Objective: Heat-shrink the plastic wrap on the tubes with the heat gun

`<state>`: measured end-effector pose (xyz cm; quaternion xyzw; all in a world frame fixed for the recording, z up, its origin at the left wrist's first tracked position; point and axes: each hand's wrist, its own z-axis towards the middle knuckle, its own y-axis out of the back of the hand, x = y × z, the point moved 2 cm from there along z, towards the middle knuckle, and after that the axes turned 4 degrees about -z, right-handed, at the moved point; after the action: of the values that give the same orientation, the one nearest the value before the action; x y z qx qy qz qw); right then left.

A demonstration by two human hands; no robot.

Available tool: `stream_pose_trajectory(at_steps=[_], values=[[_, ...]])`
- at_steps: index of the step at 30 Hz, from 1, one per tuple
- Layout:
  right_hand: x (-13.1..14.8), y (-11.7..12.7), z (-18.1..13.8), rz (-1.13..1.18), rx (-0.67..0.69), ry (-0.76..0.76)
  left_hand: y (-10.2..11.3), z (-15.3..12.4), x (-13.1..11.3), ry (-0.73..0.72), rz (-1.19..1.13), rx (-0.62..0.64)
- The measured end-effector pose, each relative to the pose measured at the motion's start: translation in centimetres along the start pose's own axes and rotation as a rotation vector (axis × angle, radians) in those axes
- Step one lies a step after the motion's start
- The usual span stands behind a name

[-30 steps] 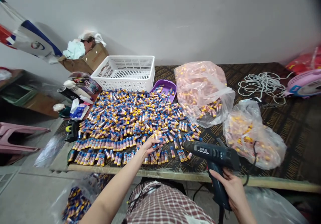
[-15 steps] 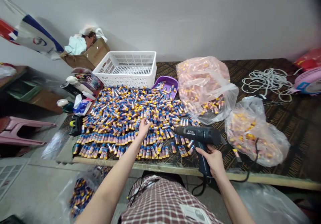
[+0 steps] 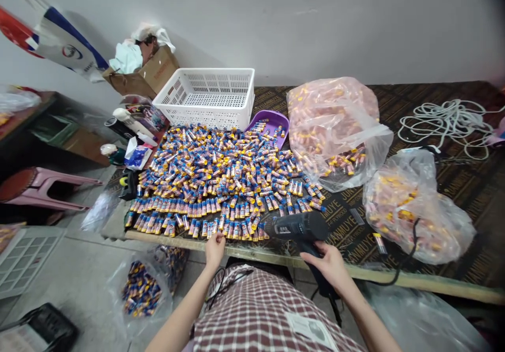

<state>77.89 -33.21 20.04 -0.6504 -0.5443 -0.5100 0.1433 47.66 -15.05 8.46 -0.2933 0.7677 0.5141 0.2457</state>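
My right hand grips the handle of a dark heat gun, whose nozzle points left along the front row of small tubes. My left hand is at the table's front edge, fingers curled together against the nearest tubes; whether a tube is between the fingertips is hidden. The small tubes, with blue and yellow ends and printed middles, lie in a wide heap. Several stand or lean in front rows along the edge.
Behind the heap are a white plastic crate and a purple scoop tray holding some tubes. Two clear bags of tubes sit right, near a coiled white cord. Another bag of tubes stands on the floor.
My left hand has come back from the middle of the heap to the front edge. The heat gun has moved nearer the front row, its nozzle now lower. The view has shifted slightly.
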Motion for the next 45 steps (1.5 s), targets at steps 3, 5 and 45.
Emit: stream_pose_trajectory(at_steps=[3, 5, 45], values=[[0.4, -0.3, 0.0, -0.004, -0.036, -0.007, -0.1, -0.1, 0.5, 0.090, -0.067, -0.054], [1.4, -1.6, 0.1, 0.004, 0.016, 0.027, 0.0, 0.1, 0.9, 0.165, -0.107, -0.108], [-1.7, -0.8, -2.5, 0.166, -0.039, -0.060, 1.3, 6.1, -7.4, -0.188, 0.175, -0.194]])
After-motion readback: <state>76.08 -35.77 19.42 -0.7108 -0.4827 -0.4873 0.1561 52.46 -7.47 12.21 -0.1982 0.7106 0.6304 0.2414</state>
